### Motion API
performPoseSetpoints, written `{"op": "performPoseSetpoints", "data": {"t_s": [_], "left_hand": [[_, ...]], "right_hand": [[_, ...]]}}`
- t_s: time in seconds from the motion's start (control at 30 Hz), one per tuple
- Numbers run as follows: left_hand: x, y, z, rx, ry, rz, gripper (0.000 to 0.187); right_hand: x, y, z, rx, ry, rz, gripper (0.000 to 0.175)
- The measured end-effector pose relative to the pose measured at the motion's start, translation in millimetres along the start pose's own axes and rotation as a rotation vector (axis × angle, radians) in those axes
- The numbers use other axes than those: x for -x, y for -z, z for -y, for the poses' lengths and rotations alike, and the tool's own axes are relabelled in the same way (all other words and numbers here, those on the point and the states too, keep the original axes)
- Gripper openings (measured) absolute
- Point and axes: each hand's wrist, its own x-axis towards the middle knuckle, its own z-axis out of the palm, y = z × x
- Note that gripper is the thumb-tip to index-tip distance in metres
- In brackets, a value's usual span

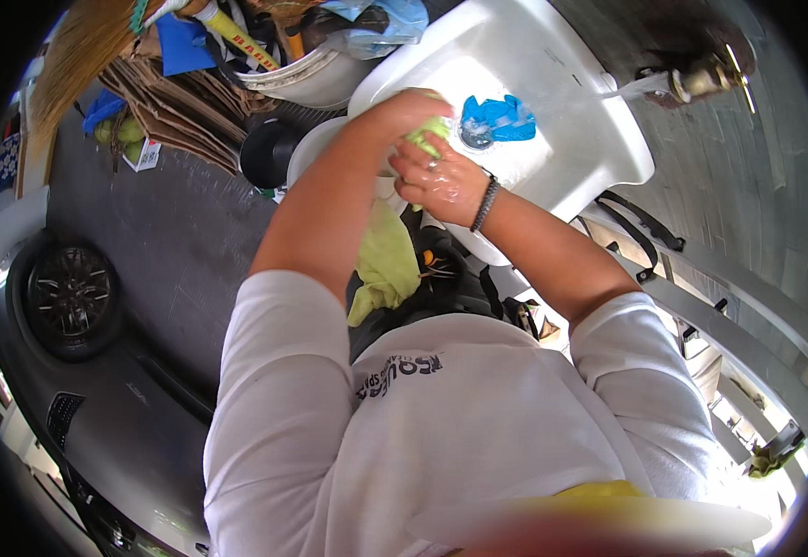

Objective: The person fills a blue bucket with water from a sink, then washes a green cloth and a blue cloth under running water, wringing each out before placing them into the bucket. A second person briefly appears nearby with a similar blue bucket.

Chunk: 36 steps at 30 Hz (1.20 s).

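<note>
Over the near-left edge of a white sink (578, 174), my left hand (421, 111) and my right hand (446, 182) are closed together on a wet, bunched yellow-green cloth (432, 137). My right hand is wet and wears a ring, with a dark braided bracelet at the wrist. A blue disposable glove (505, 118) lies crumpled in the basin, partly over the drain (477, 134). Water runs from the brass tap (700, 82) on the wall. A second yellow-green cloth (386, 257) hangs at my waist.
Left of the sink stand a full white bucket (306, 80), folded cardboard (174, 111), a black container (268, 154) and a broom (83, 56). A dark car (118, 418) is parked at the lower left. Metal rails (710, 285) with straps run along the right.
</note>
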Motion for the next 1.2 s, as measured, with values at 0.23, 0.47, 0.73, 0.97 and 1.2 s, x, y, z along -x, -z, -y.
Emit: {"op": "performPoseSetpoints", "data": {"t_s": [0.23,0.47,0.73,0.97,1.2], "left_hand": [[159,149,162,0.762,-0.048,-0.793,0.018],[236,150,344,0.152,0.435,-1.379,0.048],[218,93,413,-0.478,0.942,-1.018,0.053],[211,61,428,-0.611,0.667,-0.88,0.045],[223,37,431,-0.616,0.765,-0.809,0.037]], "right_hand": [[20,-81,-29,-0.213,-0.699,-0.022,0.053],[134,-185,-143,-0.42,-1.024,0.58,0.04],[182,-218,-222,-0.314,-1.11,0.475,0.034],[212,-262,-240,-0.343,-1.411,0.522,0.045],[175,-271,-236,0.015,-1.257,0.523,0.054]]}}
